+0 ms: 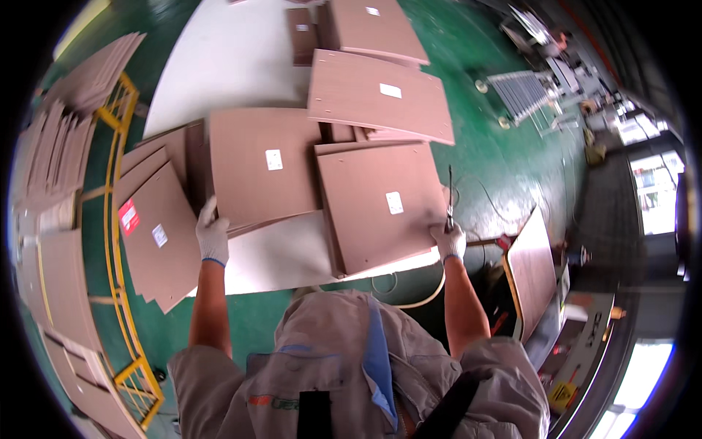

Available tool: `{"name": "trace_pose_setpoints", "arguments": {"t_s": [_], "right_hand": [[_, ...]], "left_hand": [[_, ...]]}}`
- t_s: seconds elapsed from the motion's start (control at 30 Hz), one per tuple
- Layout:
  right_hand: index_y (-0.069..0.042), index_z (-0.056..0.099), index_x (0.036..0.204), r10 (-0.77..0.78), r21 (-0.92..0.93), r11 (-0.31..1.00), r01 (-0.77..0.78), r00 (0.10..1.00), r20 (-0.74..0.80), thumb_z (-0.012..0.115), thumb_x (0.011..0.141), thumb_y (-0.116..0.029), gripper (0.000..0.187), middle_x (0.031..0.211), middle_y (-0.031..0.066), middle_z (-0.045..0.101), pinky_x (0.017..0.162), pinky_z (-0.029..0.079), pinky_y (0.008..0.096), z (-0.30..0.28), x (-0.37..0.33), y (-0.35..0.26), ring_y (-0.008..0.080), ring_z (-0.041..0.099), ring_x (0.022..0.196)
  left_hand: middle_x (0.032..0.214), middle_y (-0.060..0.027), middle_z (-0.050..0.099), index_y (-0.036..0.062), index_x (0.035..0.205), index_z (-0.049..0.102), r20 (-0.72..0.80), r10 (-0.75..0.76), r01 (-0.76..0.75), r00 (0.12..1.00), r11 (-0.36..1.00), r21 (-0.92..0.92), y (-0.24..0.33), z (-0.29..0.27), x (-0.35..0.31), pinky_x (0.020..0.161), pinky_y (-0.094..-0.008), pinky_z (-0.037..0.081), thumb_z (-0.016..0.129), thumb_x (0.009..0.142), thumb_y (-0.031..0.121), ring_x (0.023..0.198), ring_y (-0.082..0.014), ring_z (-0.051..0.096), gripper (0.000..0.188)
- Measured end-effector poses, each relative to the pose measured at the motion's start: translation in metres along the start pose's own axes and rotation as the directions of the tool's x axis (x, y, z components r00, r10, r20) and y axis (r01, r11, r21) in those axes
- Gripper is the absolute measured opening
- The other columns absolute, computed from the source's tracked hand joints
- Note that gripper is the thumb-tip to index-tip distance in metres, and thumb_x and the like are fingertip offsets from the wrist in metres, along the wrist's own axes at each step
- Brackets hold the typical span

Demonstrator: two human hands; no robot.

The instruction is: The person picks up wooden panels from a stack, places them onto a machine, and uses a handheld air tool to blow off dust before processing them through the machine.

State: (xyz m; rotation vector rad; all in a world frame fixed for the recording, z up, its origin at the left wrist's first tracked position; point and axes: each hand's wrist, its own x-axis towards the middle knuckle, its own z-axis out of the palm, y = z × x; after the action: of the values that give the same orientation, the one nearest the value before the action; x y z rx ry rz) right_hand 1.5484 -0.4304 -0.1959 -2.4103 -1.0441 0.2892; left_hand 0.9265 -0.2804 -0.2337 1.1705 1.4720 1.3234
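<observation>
The left hand [213, 238], gloved, has its fingers curled over the lower-left edge of a brown wood panel [262, 164] lying flat on the white table [219, 66]. The right hand [449, 240] is clenched around a thin dark tool [450, 194], perhaps a blade or screwdriver, at the three o'clock edge of a second panel [376, 205]. More panels lie stacked toward twelve o'clock. These boards look stiff, flat and fairly weighty; an edge grip with both hands should suit them best.
</observation>
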Motion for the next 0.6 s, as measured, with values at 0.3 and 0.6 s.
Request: {"name": "trace_pose_setpoints", "arguments": {"t_s": [0.3,0.6], "right_hand": [[-0.004,0.073,0.094,0.01,-0.009,1.0,-0.009,0.984,0.179,0.09,0.074,-0.025,0.034,0.086,0.0138,0.072,0.077,0.057,0.0406,-0.027,-0.046,-0.002,0.0271,0.071,0.082],[0.002,0.076,0.099,0.114,0.394,0.893,-0.217,0.957,0.267,0.088,0.077,-0.026,0.037,0.082,0.0188,0.075,0.073,0.057,0.0426,-0.036,-0.008,0.06,0.0298,0.071,0.074]], "left_hand": [[0.109,-0.0092,0.07,-0.0028,0.126,0.061,0.473,-0.439,0.358,0.764,0.898,0.255,-0.016,0.19,-0.121,0.094,-0.0383,0.055,0.064,0.106,0.02,0.105,-0.0189,0.065,0.03],[0.137,-0.0165,0.066,-0.0043,0.151,0.051,0.408,-0.29,0.163,0.866,0.934,0.318,0.006,0.232,-0.163,0.11,-0.0369,0.047,0.056,0.106,0.012,0.124,-0.0247,0.062,0.048]]}}
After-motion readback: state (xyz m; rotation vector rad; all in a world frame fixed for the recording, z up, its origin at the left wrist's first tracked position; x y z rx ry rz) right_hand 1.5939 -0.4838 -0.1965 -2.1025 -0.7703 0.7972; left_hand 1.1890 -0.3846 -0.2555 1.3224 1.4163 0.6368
